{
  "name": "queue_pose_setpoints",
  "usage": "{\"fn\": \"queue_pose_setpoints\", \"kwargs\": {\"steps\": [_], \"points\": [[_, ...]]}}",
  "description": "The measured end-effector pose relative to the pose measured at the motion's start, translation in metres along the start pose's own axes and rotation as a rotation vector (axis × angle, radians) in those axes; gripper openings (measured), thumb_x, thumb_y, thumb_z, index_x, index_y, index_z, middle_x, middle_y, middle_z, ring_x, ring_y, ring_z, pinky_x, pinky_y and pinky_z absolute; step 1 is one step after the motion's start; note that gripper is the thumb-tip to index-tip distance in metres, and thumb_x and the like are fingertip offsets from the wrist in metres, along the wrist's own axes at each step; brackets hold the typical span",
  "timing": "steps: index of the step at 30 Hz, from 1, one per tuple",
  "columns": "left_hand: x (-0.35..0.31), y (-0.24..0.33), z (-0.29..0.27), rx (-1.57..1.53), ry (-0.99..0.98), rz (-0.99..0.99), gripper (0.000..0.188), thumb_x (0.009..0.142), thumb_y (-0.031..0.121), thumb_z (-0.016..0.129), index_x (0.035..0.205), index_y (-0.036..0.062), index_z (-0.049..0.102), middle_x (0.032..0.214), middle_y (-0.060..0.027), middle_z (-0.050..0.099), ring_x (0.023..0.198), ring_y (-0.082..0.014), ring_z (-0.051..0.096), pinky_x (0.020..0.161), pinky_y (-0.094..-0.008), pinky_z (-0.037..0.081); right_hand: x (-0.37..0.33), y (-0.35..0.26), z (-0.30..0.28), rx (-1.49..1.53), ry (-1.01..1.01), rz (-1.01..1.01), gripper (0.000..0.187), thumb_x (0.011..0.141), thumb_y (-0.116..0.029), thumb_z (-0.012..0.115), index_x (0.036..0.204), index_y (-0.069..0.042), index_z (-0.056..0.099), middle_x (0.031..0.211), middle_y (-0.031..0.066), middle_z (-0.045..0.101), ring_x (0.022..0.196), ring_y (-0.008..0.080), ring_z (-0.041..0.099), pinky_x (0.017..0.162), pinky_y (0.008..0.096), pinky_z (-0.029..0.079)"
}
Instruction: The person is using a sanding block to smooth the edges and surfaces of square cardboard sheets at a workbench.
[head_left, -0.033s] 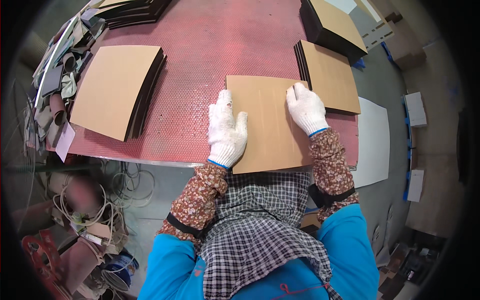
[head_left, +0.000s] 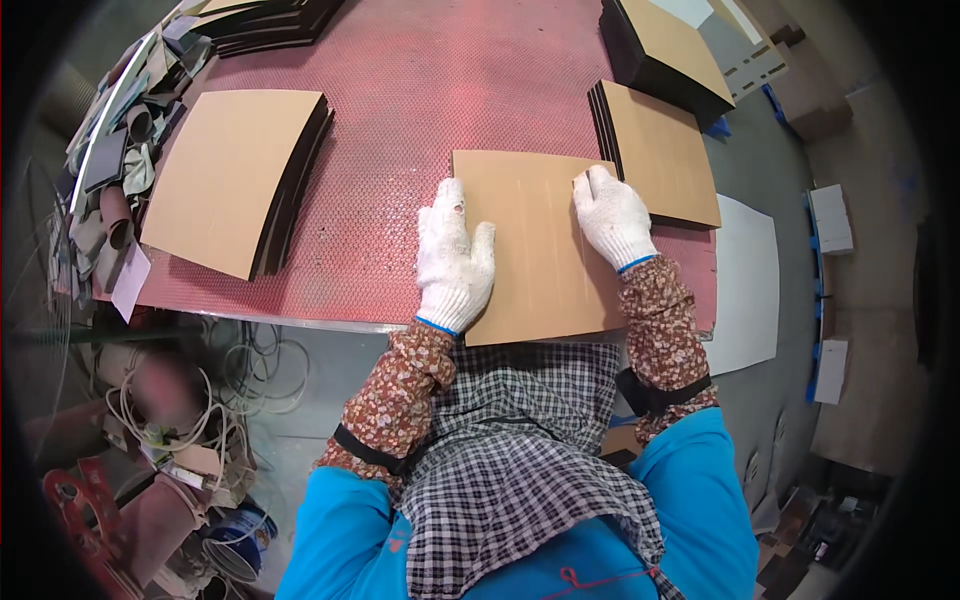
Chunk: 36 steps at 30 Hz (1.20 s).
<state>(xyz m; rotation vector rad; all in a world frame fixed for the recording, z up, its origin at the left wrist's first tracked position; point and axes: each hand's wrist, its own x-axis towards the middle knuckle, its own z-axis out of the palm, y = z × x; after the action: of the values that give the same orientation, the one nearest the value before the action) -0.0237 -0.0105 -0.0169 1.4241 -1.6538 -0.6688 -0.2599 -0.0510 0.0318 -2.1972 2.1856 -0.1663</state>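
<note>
A tan rectangular board (head_left: pixel 535 240) with a dark edge lies in front of me at the table's near edge. Faint pale streaks run along its face. My left hand (head_left: pixel 453 262), in a white knitted glove with a worn spot on one finger, rests flat along the board's left edge, thumb apart from the fingers. On the board's upper right side sits my right hand (head_left: pixel 610 215), gloved too, its fingers curled in and pressed together. A small dark bit shows at those fingertips; what they pinch, if anything, is too small to name.
Stacks of similar boards lie at the left (head_left: pixel 235 180), right (head_left: pixel 660 150), far right (head_left: pixel 675 50) and far left (head_left: pixel 270 25) of the red mesh-patterned table (head_left: pixel 390 130). Scraps and rolls (head_left: pixel 125 165) crowd the left edge. Hoses (head_left: pixel 265 370) and a blue bucket (head_left: pixel 240 540) are below.
</note>
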Motion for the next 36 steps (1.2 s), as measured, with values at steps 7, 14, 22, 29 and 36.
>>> {"fn": "queue_pose_setpoints", "kwargs": {"steps": [7,14,22,29,36], "points": [[0.002,0.004,-0.004,-0.017,0.004,-0.005,0.064,0.096,0.01,0.064,0.152,-0.0026,0.039,0.126,-0.0275,0.056,0.116,-0.0404,0.055,0.104,-0.049,0.047,-0.052,-0.015,-0.017,-0.081,0.024,-0.13,0.024,0.104,-0.023,0.052,0.104,-0.002,0.063,0.093,0.0208,0.066,0.081,0.0396,0.071,0.07,0.0503,0.059],[0.001,0.004,-0.003,-0.013,0.022,-0.009,0.063,0.096,0.012,0.064,0.152,-0.0025,0.04,0.126,-0.0254,0.056,0.116,-0.0381,0.056,0.104,-0.0476,0.048,-0.154,-0.028,-0.044,0.125,-0.171,0.061,0.021,0.104,-0.024,0.057,0.096,-0.004,0.059,0.08,0.0209,0.067,0.07,0.0418,0.069,0.064,0.0522,0.057],[0.001,-0.001,0.002,-0.02,0.035,-0.002,0.062,0.095,0.011,0.065,0.152,-0.0028,0.041,0.123,-0.0245,0.056,0.113,-0.037,0.056,0.103,-0.0469,0.048,-0.152,-0.057,-0.03,0.196,-0.065,0.059,0.024,0.106,-0.026,0.056,0.095,-0.005,0.06,0.078,0.0206,0.068,0.071,0.0419,0.07,0.064,0.0516,0.056],[0.001,0.0,0.003,0.015,0.052,-0.015,0.064,0.093,0.007,0.067,0.151,-0.0043,0.042,0.127,-0.0252,0.058,0.115,-0.0379,0.057,0.105,-0.0463,0.048,-0.099,-0.049,-0.018,-0.025,-0.067,-0.119,0.013,0.101,-0.016,0.057,0.1,-0.005,0.064,0.095,0.0165,0.065,0.074,0.034,0.071,0.061,0.0466,0.058],[0.001,-0.003,0.008,0.016,0.087,0.033,0.063,0.093,0.008,0.067,0.15,-0.005,0.043,0.131,-0.0253,0.058,0.119,-0.0384,0.056,0.107,-0.0467,0.047,0.01,-0.049,-0.014,0.018,-0.011,0.073,0.03,0.104,-0.029,0.05,0.101,-0.002,0.064,0.101,0.0247,0.071,0.091,0.044,0.071,0.08,0.0547,0.057]]}}
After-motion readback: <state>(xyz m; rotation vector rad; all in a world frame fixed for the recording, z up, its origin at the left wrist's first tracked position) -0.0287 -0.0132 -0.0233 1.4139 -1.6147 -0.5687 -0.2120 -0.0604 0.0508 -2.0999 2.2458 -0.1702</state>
